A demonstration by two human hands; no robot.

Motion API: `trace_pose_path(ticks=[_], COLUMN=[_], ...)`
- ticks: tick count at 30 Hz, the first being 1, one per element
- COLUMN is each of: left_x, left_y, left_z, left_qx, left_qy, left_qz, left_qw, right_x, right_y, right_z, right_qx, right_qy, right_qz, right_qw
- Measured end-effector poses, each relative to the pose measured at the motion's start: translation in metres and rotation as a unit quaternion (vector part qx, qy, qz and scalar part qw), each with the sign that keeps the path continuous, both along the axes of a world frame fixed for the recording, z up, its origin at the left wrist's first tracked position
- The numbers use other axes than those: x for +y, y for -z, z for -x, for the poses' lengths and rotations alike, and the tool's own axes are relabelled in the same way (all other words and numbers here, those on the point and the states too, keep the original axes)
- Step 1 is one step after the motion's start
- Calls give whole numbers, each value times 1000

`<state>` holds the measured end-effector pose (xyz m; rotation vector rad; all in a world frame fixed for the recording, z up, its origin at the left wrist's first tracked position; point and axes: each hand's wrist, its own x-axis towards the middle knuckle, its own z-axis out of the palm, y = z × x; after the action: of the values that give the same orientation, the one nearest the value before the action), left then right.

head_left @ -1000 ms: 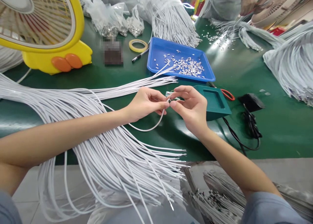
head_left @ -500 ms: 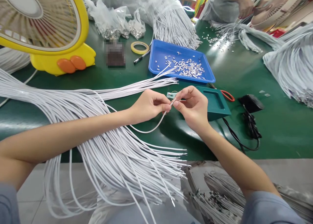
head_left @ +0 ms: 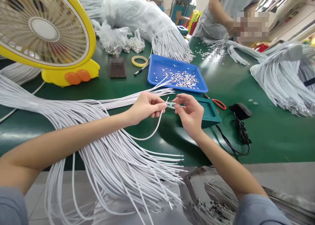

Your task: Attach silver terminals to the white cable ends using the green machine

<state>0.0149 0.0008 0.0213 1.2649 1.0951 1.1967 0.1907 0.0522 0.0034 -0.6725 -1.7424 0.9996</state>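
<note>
My left hand (head_left: 145, 107) pinches the end of a single white cord (head_left: 155, 128) that loops down to the green table. Right beside it, my right hand (head_left: 189, 113) pinches a small metal clip (head_left: 171, 105) at the cord's tip. Both hands hover over the table in front of a teal block (head_left: 208, 112). A big bundle of white cords (head_left: 81, 120) fans out under my left forearm and hangs over the table edge. Behind the hands, a blue tray (head_left: 157, 65) holds several small metal clips (head_left: 183, 79).
A yellow fan (head_left: 49, 38) stands at the back left. Tape roll (head_left: 139, 60), pen (head_left: 140, 70), bags of clips (head_left: 118, 41), red-handled scissors (head_left: 219, 103) and a black adapter with cable (head_left: 241, 112) lie around. Another person (head_left: 228, 11) works at the far right among more cord bundles (head_left: 283, 77).
The view has tilted up and back a little. My hands stay together at the cord's tip; the right fingers have shifted on the small clip.
</note>
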Motion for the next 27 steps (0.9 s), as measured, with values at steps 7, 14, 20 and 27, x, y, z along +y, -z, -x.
trace_pose_path(ticks=[7,14,20,27], left_x=[6,3,3,9], left_y=[9,9,16,29], left_z=[7,3,7,14], left_qx=[-205,-232,52,262], left_qy=[81,115,87,-42], left_qz=[175,230,-12,-292], left_qw=[960,938,995,919], right_x=[14,14,-7,-12], right_y=[3,1,-5,-15], right_z=[-4,-5,2,6], right_qx=[-187,-195,-122,-4], right_qy=[60,65,-39,-189], right_qz=[-417,-492,26,455], right_qw=[888,846,991,870])
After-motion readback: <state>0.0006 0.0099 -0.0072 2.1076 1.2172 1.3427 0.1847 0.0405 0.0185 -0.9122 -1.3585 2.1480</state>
